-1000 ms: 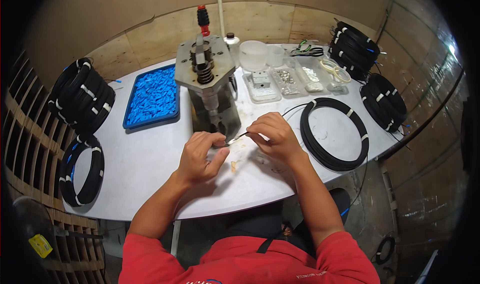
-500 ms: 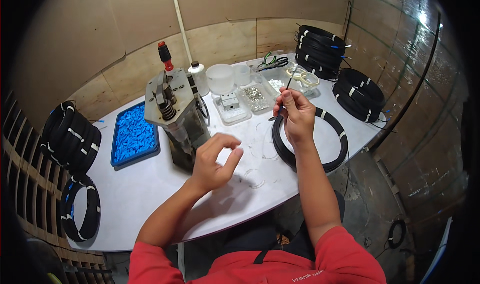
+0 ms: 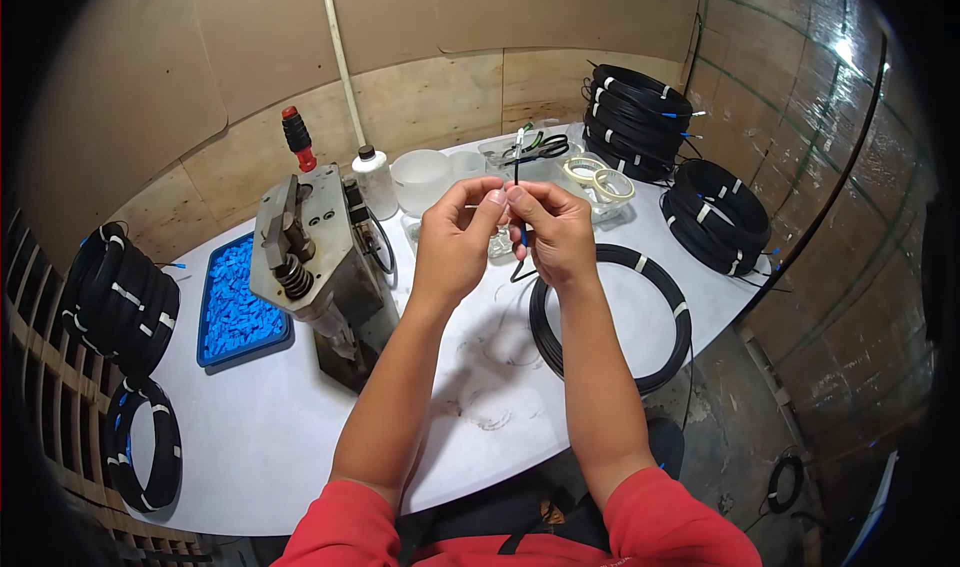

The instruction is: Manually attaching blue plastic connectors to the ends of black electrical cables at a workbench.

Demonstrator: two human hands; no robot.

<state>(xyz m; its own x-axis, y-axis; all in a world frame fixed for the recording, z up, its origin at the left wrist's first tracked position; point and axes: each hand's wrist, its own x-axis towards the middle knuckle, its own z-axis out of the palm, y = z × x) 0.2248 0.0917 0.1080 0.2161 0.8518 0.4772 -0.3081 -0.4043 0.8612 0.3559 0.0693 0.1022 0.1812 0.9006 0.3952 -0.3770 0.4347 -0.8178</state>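
Cable coils, left: two lots, a stacked bundle of black coils (image 3: 120, 297) at the table's left edge and a single coil (image 3: 145, 457) below it, partly cut off by the dark rim.
Blue tray: one (image 3: 240, 302), filled with small blue pieces too many and too small to count.
Press: one grey metal bench tool (image 3: 310, 267) with a red-tipped handle, its base hidden behind its own body.
Bottle and cup: one white bottle (image 3: 375, 182), one pale round cup (image 3: 420, 179).
Left hand: one (image 3: 455, 242), raised over the white table (image 3: 280, 437), thumb and fingertips pinched together on the thin black cable end.
Cable end: one (image 3: 518, 182), standing upright between both hands, its tip small and hard to make out.
Right hand: one (image 3: 550, 232), fingers closed on the same cable end, touching the left hand's fingertips.
Large coil: one black ring (image 3: 610, 317) flat on the table just under the right forearm.
Clear trays: behind the hands, mostly hidden; scissors (image 3: 540, 147) and two tape rolls (image 3: 600, 177) show.
Cable coils, right: two stacks (image 3: 640, 117) and (image 3: 720, 212).
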